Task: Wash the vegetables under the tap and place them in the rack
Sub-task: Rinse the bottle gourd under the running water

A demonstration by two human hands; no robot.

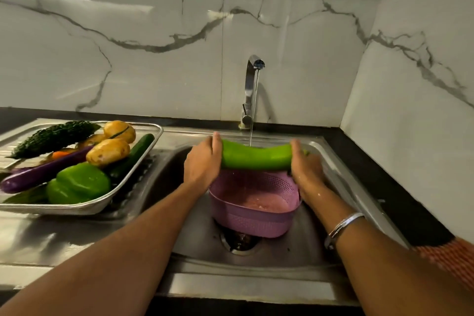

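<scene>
A long light-green gourd [255, 158] lies crosswise under the tap [250, 90], and a thin stream of water falls onto its middle. My left hand [202, 161] grips its left end and my right hand [305, 165] grips its right end. Right below the gourd, a purple perforated basket [256, 202] sits in the steel sink [341, 187]. On the drainboard to the left, a metal mesh rack [123, 187] holds a bitter gourd [53, 137], potatoes [109, 151], an aubergine [38, 174], a green pepper [79, 183], a cucumber [136, 154] and a carrot [60, 154].
The sink drain [239, 241] lies in front of the basket. A marble wall stands behind the sink and along the right. Black counter [400, 187] runs along the sink's right side. The steel drainboard [51, 236] stretches in front of the rack.
</scene>
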